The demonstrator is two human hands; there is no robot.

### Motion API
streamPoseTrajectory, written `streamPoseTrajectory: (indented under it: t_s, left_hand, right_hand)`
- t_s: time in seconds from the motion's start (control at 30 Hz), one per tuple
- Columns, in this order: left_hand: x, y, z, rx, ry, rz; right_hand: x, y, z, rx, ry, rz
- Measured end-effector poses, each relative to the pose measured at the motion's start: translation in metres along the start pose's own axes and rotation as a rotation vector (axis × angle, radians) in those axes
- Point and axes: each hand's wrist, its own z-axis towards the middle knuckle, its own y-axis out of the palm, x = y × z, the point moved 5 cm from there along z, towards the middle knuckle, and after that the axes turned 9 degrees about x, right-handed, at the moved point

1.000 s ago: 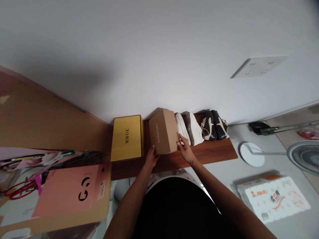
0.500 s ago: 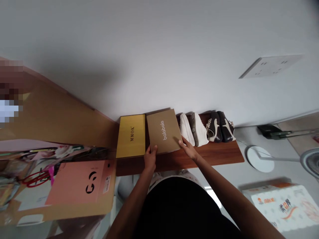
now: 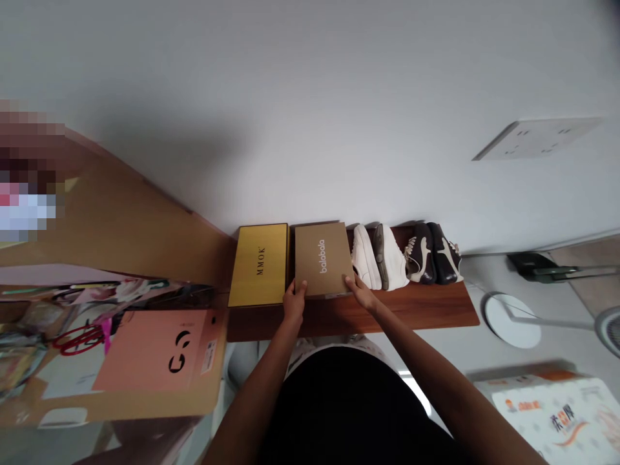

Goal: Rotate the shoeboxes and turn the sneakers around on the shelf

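A brown shoebox (image 3: pixel 321 258) marked "balabala" is gripped at its two near corners. My left hand (image 3: pixel 294 302) closes on the left corner, thumb on top and fingers down the side. At the right corner, my right hand (image 3: pixel 361 290) holds it the same way. Left of it, a narrow gap apart, lies a yellow box (image 3: pixel 259 266) marked "MMOK". White sneakers (image 3: pixel 380 257) stand right beside the brown box, close to my right fingers. Dark brown shoes (image 3: pixel 433 253) with cream trim are further right. All are on a wooden bench (image 3: pixel 402 309) against the wall.
On the left, a cardboard carton (image 3: pixel 145 403) bears a pink box (image 3: pixel 152 352), red-handled scissors (image 3: pixel 80 339) and clutter. A white wrapped pack (image 3: pixel 557 413) sits at lower right, below a round white base (image 3: pixel 512 321). A socket plate (image 3: pixel 537 139) is on the wall.
The brown box has turned from a slant to nearly square with the yellow box and sits lower, both hands still on it. The whole view has shifted slightly.
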Motion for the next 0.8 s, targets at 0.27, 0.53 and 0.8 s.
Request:
streamPoseTrajectory:
  t_s: [0.27, 0.53, 0.8]
  left_hand:
    - [0.006, 0.004, 0.008, 0.055, -0.013, -0.046]
    - [0.008, 0.015, 0.011, 0.084, -0.029, -0.046]
    - [0.009, 0.02, 0.014, 0.093, -0.019, -0.015]
  right_hand:
    - [0.0, 0.004, 0.007, 0.034, -0.007, -0.062]
    - [-0.013, 0.006, 0.014, 0.083, -0.061, -0.168]
    - [-0.023, 0.01, 0.018, 0.135, -0.054, -0.275]
